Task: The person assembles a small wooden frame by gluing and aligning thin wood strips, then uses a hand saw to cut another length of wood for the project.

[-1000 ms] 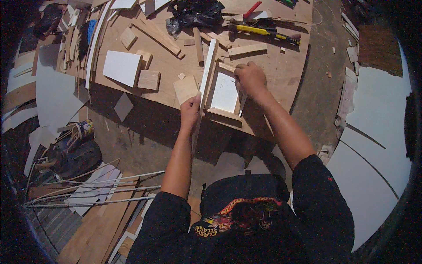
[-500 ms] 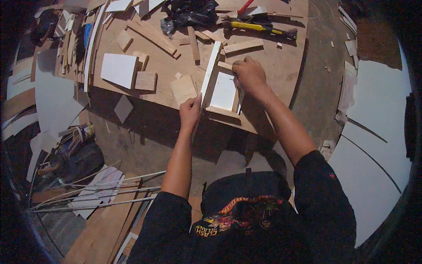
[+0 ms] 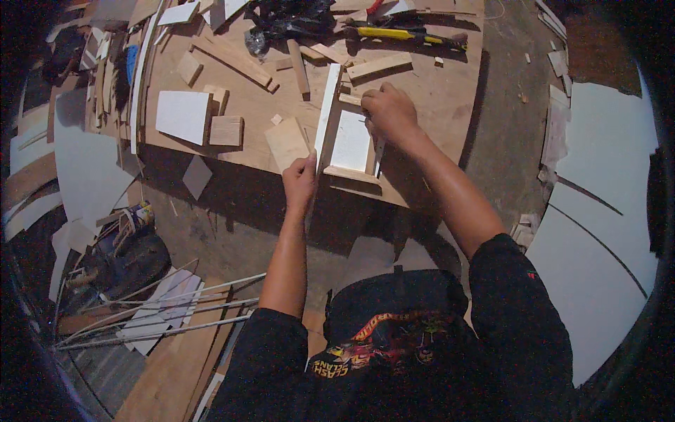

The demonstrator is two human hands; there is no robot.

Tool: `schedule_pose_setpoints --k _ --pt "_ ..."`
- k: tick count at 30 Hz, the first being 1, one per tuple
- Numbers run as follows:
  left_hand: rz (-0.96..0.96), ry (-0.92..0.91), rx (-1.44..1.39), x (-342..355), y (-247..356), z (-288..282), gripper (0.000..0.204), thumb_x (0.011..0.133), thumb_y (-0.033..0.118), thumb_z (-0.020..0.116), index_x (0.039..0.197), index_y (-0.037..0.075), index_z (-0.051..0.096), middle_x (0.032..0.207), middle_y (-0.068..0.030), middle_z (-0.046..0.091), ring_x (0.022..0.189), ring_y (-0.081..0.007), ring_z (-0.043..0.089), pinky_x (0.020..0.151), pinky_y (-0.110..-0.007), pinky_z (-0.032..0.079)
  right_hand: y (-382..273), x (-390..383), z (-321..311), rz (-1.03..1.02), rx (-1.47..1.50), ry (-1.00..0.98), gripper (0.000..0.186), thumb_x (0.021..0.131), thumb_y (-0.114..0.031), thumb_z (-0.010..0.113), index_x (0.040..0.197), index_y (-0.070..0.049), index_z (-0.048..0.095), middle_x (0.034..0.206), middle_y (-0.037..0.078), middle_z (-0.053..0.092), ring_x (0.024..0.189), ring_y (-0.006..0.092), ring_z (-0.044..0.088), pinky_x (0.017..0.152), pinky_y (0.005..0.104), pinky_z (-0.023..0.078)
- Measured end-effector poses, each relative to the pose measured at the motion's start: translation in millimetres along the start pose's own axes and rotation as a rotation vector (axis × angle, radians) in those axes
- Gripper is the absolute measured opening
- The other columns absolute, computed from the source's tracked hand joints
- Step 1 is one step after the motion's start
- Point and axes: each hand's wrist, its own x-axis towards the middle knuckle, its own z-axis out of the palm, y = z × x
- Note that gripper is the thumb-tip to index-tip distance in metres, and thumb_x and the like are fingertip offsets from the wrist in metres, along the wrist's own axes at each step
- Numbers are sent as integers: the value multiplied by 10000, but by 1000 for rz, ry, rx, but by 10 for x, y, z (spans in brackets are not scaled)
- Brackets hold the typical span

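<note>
A small wooden frame (image 3: pixel 353 172) with a white panel (image 3: pixel 351 143) inside lies near the front edge of the workbench. Along its left side runs a long white-faced strip (image 3: pixel 328 105), standing on edge. My left hand (image 3: pixel 300 184) is closed on the near end of this strip, thumb on top. At the frame's far right corner my right hand (image 3: pixel 390 112) is closed, fingers pinched together. A thin dark sliver shows by those fingertips, but what they hold is hidden. A flat pale wood block (image 3: pixel 287 143) lies just left of the strip.
On the workbench (image 3: pixel 450 105) lie a yellow-and-black hammer (image 3: pixel 408 35), a black plastic bag (image 3: pixel 292 21), a white-topped block (image 3: pixel 183 116), a small wood block (image 3: pixel 226 131) and several wood offcuts. White sheets (image 3: pixel 598 211) lean at the right; thin rods (image 3: pixel 211 309) lie lower left.
The whole view has shifted slightly, so the bench appears a little further left and up. Both hands keep about the same places on the strip and frame.
</note>
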Motion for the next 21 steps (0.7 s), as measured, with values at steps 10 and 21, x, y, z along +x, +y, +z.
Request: schedule_pose_setpoints --k 10,21 --pt "129 46 37 -27 -166 -16 415 990 275 655 745 -56 598 650 7 544 659 -66 439 575 -290 382 57 31 133 -1 -76 31 216 633 -138 779 833 -148 698 932 -9 669 947 255 608 788 385 546" --pt "95 63 18 -33 -188 13 401 976 269 673 741 -50 616 646 2 547 659 -71 452 586 -286 396 169 113 207 -25 -89 60 187 641 -107 745 821 -112 694 920 8 677 927 279 622 769 402 567"
